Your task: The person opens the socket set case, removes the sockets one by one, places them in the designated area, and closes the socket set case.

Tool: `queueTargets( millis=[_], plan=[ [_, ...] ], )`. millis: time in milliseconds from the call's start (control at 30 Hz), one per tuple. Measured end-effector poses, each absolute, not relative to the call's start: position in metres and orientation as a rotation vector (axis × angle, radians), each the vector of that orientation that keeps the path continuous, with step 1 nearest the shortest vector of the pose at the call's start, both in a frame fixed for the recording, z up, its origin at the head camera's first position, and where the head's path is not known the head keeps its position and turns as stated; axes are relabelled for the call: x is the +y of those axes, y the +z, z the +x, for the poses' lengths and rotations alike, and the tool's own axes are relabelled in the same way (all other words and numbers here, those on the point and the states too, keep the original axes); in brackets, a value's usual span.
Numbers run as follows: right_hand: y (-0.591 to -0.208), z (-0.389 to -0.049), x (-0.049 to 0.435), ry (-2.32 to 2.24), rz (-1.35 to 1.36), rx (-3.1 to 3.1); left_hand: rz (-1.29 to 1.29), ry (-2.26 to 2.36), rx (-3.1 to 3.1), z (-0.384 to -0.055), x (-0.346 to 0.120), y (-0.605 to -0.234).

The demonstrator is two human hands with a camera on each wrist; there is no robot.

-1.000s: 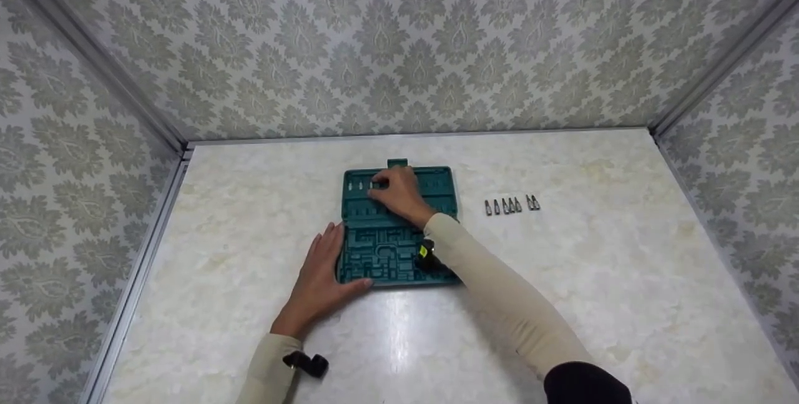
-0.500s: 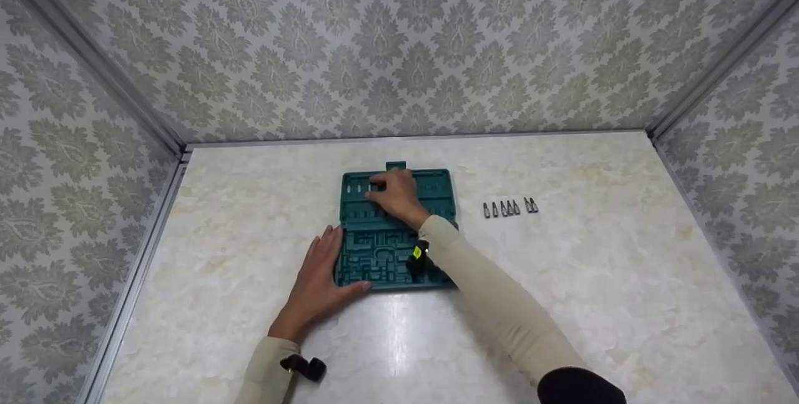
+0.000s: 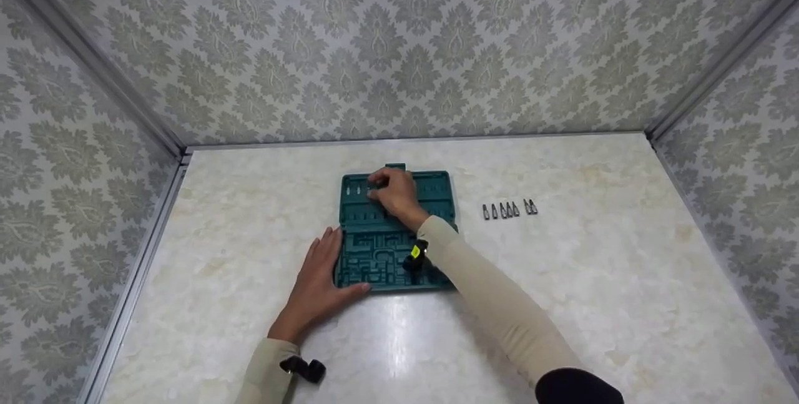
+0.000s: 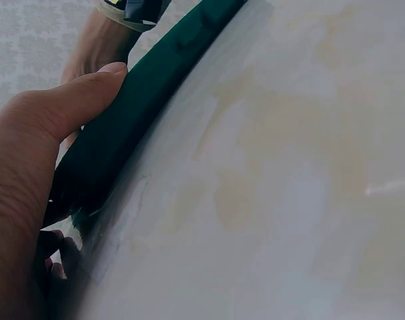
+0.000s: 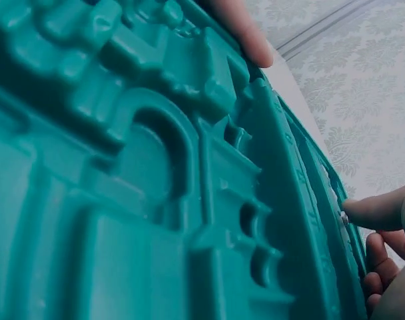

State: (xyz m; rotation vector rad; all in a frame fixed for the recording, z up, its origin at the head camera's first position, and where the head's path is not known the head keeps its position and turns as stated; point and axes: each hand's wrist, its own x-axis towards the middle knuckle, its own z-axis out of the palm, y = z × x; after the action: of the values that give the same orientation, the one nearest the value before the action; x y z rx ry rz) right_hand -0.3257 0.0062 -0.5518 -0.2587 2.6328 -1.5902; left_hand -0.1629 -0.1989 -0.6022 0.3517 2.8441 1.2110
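Observation:
An open green plastic tool case (image 3: 368, 227) lies on the table, its two moulded halves spread flat. My left hand (image 3: 318, 282) rests against the near left corner, fingers straight along the left side. In the left wrist view, its thumb (image 4: 99, 93) lies on the case's rim. Over the far half, my right hand (image 3: 396, 193) pinches a small metal screwdriver bit (image 5: 344, 217) at a slot in the top row; fingers mostly hide it. Two bits (image 3: 353, 191) sit in slots to its left.
Several loose metal bits (image 3: 502, 210) lie in a row on the marbled table (image 3: 593, 279), right of the case. A latch tab (image 3: 395, 167) sticks out from the case's far edge. Patterned walls (image 3: 399, 48) enclose the back and sides.
Both hands and the case keep nearly the same places. My right hand's fingers shift slightly at the slot. The whole view drifts a little.

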Motion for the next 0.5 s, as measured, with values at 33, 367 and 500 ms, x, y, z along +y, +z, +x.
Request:
queueTargets(
  millis=[33,367,500],
  plan=[
    [-0.5525,-0.3255,0.0054,-1.59,-0.254,2.643,0.354,1.214,2.844,-0.1628,-0.199,-0.6026],
    [-0.5556,-0.323,-0.0013,-1.501,-0.213,2.788,0.331,1.187,2.843,-0.162,-0.1978,-0.6005],
    [-0.5531,-0.323,-0.002,-1.744,-0.139,2.647,0.327,1.194,2.842,-0.1618,-0.1992,-0.6002]
  ],
)
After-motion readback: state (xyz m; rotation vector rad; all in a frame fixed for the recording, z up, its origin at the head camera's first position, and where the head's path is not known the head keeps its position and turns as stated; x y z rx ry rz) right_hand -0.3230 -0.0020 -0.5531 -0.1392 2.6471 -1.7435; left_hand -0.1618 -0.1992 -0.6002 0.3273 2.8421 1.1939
